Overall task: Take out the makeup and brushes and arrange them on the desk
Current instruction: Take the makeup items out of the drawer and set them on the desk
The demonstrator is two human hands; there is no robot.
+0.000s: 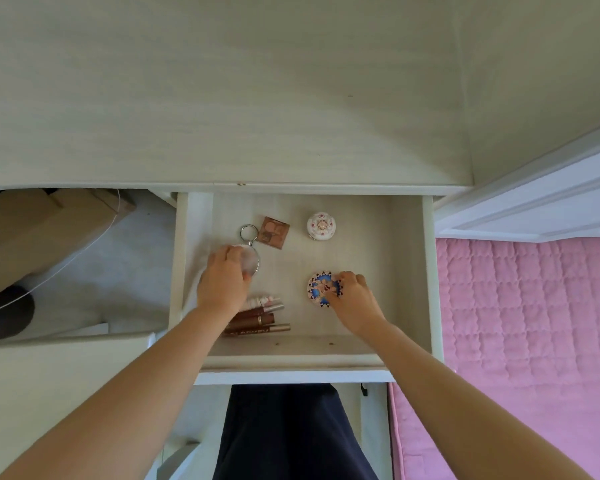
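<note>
Nothing is lying on the bench [222, 98] yet; left hand [224, 280] is gripping a round compact [252, 259], right hand [352, 296] pinching a patterned compact [317, 287]; palette [274, 232], white case [321, 226] and tubes [260, 315] are waiting in the drawer [409, 271].

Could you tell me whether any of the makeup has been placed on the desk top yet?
No, the pale wooden desk top is bare, and the makeup lies in the open white drawer.

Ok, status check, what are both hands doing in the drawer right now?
Left hand grips round mirror. Right hand pinches blue patterned compact. White compact, palette, lip tubes untouched. Nothing in the way.
</note>
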